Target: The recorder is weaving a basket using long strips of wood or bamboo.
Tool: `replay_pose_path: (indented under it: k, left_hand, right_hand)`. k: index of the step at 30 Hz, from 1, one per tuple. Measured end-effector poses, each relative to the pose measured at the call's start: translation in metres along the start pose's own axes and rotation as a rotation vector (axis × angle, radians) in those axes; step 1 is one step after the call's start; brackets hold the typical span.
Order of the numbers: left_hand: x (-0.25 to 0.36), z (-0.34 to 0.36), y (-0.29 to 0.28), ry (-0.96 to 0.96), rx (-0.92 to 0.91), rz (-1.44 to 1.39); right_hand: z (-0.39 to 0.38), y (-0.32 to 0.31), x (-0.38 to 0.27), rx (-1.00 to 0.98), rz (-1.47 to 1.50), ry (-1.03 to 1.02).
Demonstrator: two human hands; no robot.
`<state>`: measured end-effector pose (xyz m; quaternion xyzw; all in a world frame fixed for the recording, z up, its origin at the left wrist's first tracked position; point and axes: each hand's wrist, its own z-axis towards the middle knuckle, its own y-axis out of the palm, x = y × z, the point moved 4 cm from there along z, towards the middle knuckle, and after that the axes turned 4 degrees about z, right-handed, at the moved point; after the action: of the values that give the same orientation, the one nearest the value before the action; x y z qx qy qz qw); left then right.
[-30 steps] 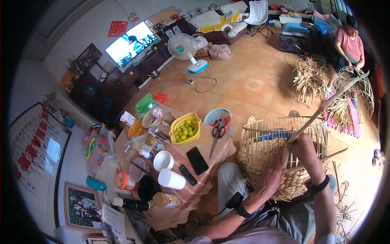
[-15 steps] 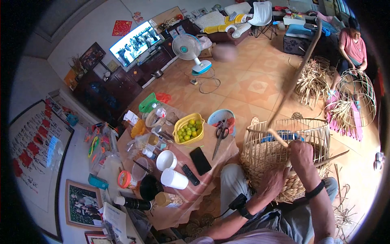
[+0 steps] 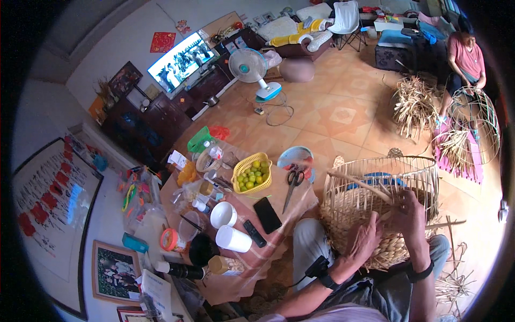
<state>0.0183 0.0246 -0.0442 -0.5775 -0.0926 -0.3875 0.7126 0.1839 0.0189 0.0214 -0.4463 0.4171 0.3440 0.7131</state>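
A half-woven basket (image 3: 343,220) of tan plant strips on upright wire-like ribs stands between my knees. My right hand (image 3: 412,217) is closed on a long, dried plant strip (image 3: 357,183), whose stretch reaches left across the ribs. Against the near side of the weave, my left hand (image 3: 365,234) is closed, thumb up, at the working edge of the weave. What its fingers pinch is hidden. Another strip end (image 3: 448,224) sticks out to the right of the basket.
To the left, a cloth-covered table bears scissors (image 3: 293,188), a phone (image 3: 266,214), a yellow fruit basket (image 3: 252,174) and white cups (image 3: 233,238). A fan (image 3: 252,72) stands on the tiled floor. Far right, another person (image 3: 466,64) handles a basket frame (image 3: 475,123) beside piled strips (image 3: 416,107).
The strip, raised high before, has swung down and lies lower across the ribs. My right hand has dropped slightly, and my hands no longer cross so closely.
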Motion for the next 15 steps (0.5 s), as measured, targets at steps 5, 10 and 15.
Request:
replay_pose_path:
  k: [5,10,15]
  left_hand:
    - [0.007,0.010,0.003,0.025,0.078,0.019]
    - [0.003,0.012,0.002,-0.063,0.008,-0.041]
    - [0.011,0.016,-0.009,-0.029,-0.010,-0.136]
  right_hand:
    - [-0.024,-0.009,0.057,0.139,0.547,0.202]
    - [-0.052,-0.009,0.075,0.135,0.805,0.394]
    - [-0.090,-0.020,0.110,0.175,0.960,0.374]
